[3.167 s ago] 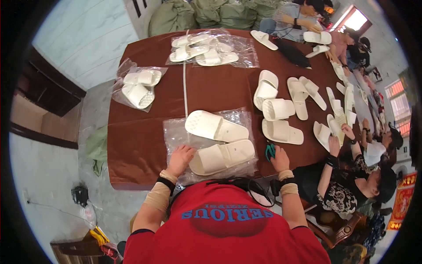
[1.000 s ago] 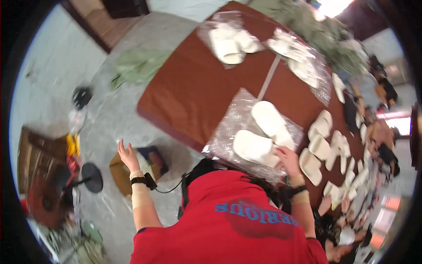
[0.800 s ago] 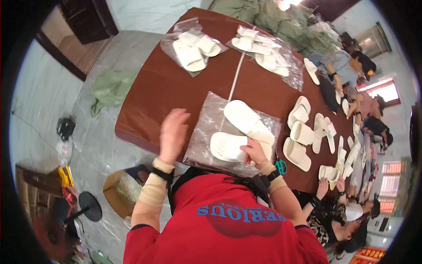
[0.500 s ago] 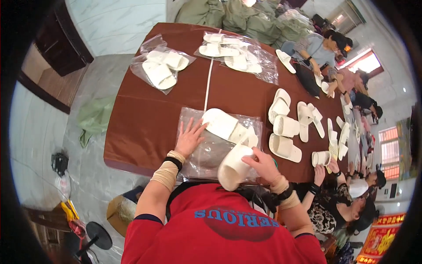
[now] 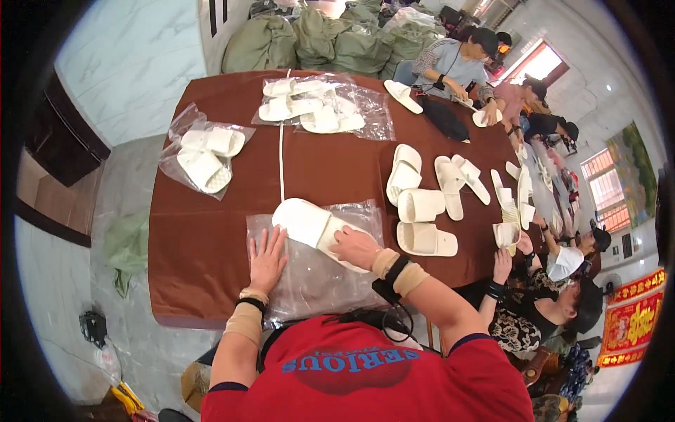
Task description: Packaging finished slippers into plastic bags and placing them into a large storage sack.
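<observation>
A white slide slipper (image 5: pixel 302 221) lies slantwise on a clear plastic bag (image 5: pixel 316 292) at the table's near edge, its broad strap toward the far left. My right hand (image 5: pixel 356 247) rests on its sole behind the strap, fingers bent and pressed against it. My left hand (image 5: pixel 267 261) lies flat on the bag just left of the slipper, fingers spread and holding nothing. If a second slipper lies with this one, I cannot make it out.
More white slippers (image 5: pixel 422 205) lie to the right on the brown-covered table (image 5: pixel 211 271). Bagged slippers (image 5: pixel 205 158) sit at the far left, with another bagged group (image 5: pixel 316 105) farther back. Co-workers (image 5: pixel 457 67) work along the right side. Green sacks (image 5: pixel 264 43) are piled behind.
My right hand has brought the slipper it held near my body forward to the one on the bag. Only one shows plainly now. My left hand stays on the bag; the view has shifted.
</observation>
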The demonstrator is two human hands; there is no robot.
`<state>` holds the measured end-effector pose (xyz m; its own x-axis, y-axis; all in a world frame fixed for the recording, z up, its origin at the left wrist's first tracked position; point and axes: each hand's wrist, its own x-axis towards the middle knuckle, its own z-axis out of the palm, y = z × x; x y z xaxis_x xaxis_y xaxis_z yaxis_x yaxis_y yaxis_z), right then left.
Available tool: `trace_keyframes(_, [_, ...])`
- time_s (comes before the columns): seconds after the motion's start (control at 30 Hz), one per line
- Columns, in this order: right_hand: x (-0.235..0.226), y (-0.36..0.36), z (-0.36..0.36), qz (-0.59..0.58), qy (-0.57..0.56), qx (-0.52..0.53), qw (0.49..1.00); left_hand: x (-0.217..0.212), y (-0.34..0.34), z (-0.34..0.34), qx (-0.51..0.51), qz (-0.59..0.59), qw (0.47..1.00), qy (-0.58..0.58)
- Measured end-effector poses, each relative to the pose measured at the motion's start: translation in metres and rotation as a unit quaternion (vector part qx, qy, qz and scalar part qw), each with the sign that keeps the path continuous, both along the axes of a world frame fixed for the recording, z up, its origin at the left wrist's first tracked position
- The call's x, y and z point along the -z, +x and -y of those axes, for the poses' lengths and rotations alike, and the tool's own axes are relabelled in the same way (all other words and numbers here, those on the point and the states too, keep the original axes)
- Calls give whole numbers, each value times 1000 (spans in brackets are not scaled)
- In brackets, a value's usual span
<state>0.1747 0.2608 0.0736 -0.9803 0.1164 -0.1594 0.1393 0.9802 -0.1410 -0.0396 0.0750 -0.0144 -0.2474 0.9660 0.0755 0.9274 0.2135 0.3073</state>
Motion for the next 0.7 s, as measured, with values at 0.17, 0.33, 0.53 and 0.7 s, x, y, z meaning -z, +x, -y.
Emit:
trace_keyframes(0.17, [-72,24,-47,-89,-62,126,986,1,4,-1,-36,25,999,6])
trace_keyframes(0.33, [-139,78,-135,-35,112,333,935,-2,3,-1,-36,-12,999,-26])
trace_keyframes(0.53, [-100,59,-235,-54,98,375,920,-3,-1,-9,-47,-4,998,-41])
trace_keyframes(0.7, [-7,-64,-290,-22,-13,333,943,-10,-6,-14,-51,20,996,-69])
